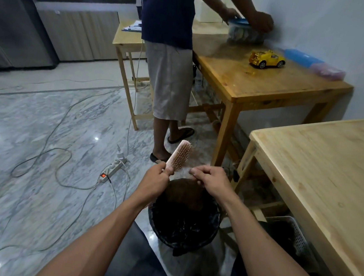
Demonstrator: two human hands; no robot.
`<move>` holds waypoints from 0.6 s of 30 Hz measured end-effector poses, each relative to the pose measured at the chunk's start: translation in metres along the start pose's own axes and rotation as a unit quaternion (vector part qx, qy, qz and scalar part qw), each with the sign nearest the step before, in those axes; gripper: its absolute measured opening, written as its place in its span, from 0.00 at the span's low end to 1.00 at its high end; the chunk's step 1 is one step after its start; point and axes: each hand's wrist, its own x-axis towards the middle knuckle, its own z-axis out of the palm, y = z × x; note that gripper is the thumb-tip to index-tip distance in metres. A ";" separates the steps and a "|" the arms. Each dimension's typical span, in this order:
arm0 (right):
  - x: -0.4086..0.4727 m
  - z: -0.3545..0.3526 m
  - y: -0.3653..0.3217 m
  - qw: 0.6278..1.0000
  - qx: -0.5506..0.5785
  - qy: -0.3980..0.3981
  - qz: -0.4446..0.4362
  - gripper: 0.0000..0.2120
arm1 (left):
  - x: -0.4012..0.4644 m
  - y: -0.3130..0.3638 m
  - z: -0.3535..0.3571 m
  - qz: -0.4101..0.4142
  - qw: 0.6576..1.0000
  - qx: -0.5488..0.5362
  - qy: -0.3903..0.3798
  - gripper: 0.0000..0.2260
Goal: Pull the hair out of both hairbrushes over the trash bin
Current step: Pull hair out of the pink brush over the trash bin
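Gripped at its handle by the left hand [156, 178], one pink hairbrush [179, 156] stands tilted, head up and to the right, bristles facing right, above the far rim of the trash bin [155, 221]. Its handle is hidden inside the curled fingers. The right hand [210, 179] sits just right of the brush with thumb and fingertips pinched together; whether they hold hair cannot be told, since only a faint blurred wisp shows between fingers and bristles. Only one hairbrush is in view.

The bin is round, lined with a black bag [182, 228], and holds a dark brown mass [184, 193] near its far side; the rest of its contents are too dark to make out. A grey perforated basket [294, 234] sits under the near pale wooden table [323, 166] at right, partly cut off by the tabletop, contents unclear.

A second person [168, 52], cut off above the chest, stands at the far brown table [264, 83], both hands on a blurred clear container with a blue lid [243, 31]. That table also carries one yellow toy car [266, 59] and one blue-lidded box [313, 62]. One power strip [112, 169] with cables lies on the marble floor [40, 130] at left.
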 end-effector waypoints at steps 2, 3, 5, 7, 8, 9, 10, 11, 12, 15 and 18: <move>-0.001 -0.001 0.007 1.000 -0.024 0.003 -0.002 0.05 | 0.001 -0.002 -0.006 -0.021 0.999 -0.022 0.020 0.11; -0.002 -0.003 0.012 0.999 -0.033 0.004 -0.003 0.04 | 0.002 -0.003 -0.010 -0.030 0.998 -0.035 0.032 0.12; -0.004 -0.005 0.021 0.999 -0.038 0.012 0.009 0.04 | 0.004 -0.003 -0.016 -0.041 0.997 -0.051 0.037 0.13; -0.005 -0.006 0.028 0.998 -0.056 0.011 0.017 0.07 | 0.003 -0.005 -0.018 -0.040 0.998 -0.045 0.031 0.12; -0.004 -0.006 0.029 0.997 -0.076 -0.001 0.020 0.10 | 0.002 -0.006 -0.017 -0.032 0.999 -0.033 0.027 0.11; -0.003 -0.005 0.028 0.995 -0.097 -0.019 0.022 0.13 | 0.001 -0.006 -0.016 -0.019 1.000 -0.014 0.019 0.10; -0.003 -0.005 0.022 0.992 -0.117 -0.041 0.028 0.18 | 0.000 -0.007 -0.014 -0.002 1.000 0.012 0.009 0.09; -0.003 -0.004 0.016 0.990 -0.126 -0.057 0.030 0.23 | 0.000 -0.008 -0.013 0.016 0.999 0.044 0.000 0.09; -0.002 -0.003 0.008 0.989 -0.127 -0.061 0.038 0.28 | -0.001 -0.007 -0.011 0.033 0.996 0.079 -0.007 0.08; 0.004 0.000 -0.005 0.998 -0.034 -0.053 0.017 0.31 | -0.004 -0.005 -0.007 0.066 0.986 0.151 -0.012 0.11; 0.003 0.006 -0.007 0.996 0.063 -0.054 0.033 0.20 | -0.006 -0.005 -0.003 0.073 0.983 0.164 -0.028 0.13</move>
